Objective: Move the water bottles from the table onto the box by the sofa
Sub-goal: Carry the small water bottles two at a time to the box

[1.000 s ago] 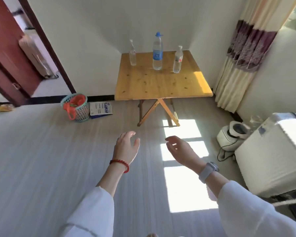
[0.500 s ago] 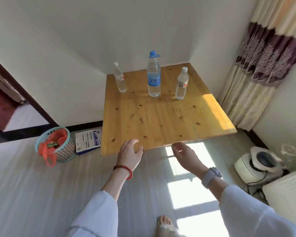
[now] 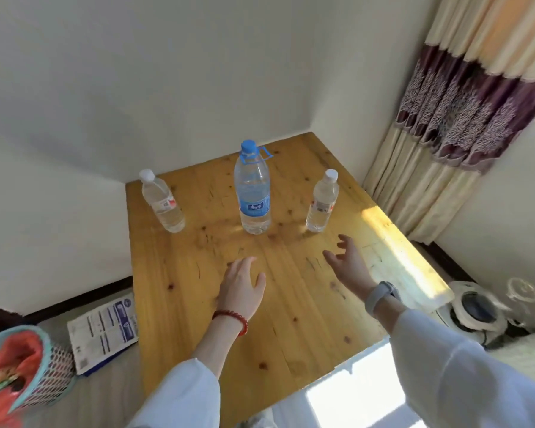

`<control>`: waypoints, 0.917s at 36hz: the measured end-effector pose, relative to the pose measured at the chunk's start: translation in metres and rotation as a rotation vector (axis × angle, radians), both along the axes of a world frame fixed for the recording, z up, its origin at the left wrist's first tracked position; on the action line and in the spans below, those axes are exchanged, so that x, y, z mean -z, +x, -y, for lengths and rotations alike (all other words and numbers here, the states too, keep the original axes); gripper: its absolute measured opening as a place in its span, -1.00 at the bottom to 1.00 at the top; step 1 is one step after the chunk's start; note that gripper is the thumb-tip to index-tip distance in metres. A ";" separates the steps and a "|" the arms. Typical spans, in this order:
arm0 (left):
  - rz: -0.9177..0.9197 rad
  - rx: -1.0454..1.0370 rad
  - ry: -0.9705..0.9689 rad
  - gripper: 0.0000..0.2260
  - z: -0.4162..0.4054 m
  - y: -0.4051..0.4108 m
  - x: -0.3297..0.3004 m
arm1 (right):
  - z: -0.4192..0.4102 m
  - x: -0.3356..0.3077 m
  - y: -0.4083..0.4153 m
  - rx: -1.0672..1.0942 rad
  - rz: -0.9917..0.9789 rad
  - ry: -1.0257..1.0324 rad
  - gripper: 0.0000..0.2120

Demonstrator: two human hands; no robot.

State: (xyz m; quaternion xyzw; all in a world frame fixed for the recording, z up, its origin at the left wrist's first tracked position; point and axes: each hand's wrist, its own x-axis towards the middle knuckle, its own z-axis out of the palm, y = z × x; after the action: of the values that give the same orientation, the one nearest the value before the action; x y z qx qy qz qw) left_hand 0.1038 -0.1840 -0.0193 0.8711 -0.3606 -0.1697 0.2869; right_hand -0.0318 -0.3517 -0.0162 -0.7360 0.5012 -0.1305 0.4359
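Three clear water bottles stand upright in a row at the far side of the wooden table (image 3: pixel 291 329). The tall one with a blue cap and blue label (image 3: pixel 252 193) is in the middle. A small white-capped bottle (image 3: pixel 162 201) stands to its left and another small one (image 3: pixel 322 201) to its right. My left hand (image 3: pixel 241 287) hovers over the table with fingers apart, short of the tall bottle. Just below the right small bottle is my right hand (image 3: pixel 346 262), fingers spread and holding nothing. The box and sofa are not in view.
The table fills a corner, with a wall behind and a curtain (image 3: pixel 451 125) to the right. A mesh bin with a red bag (image 3: pixel 22 375) and a printed flat pack (image 3: pixel 104 332) lie on the floor at left. A white appliance (image 3: pixel 476 310) sits at right.
The view has closed in on the table. Both hands have moved from its near edge to over the tabletop, nearer the bottles. The bottles have not moved.
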 end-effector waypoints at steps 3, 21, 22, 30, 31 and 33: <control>-0.019 0.034 0.043 -0.63 0.017 0.019 0.011 | 0.025 0.011 0.023 0.061 0.005 0.060 -0.30; -0.045 0.028 0.243 -0.57 0.078 0.079 0.084 | 0.136 0.057 0.096 0.137 0.247 0.039 -0.34; -0.055 0.018 0.247 -0.57 0.076 0.080 0.085 | 0.134 0.057 0.094 0.112 0.234 0.017 -0.35; -0.031 -0.111 0.236 -0.58 0.044 0.122 0.077 | 0.063 0.056 0.091 -0.166 0.128 0.039 -0.31; -0.022 -0.132 0.222 -0.59 0.037 0.131 0.074 | 0.052 0.054 0.094 -0.212 0.119 0.069 -0.33; -0.015 -0.179 0.190 -0.58 0.024 0.149 0.069 | 0.029 0.050 0.103 -0.316 0.099 0.111 -0.38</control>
State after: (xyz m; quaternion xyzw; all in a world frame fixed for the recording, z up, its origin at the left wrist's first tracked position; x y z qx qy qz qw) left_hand 0.2531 -0.2084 -0.0882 0.9218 -0.2613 -0.1834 0.2201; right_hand 0.0708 -0.3804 -0.0665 -0.7731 0.3636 -0.0687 0.5152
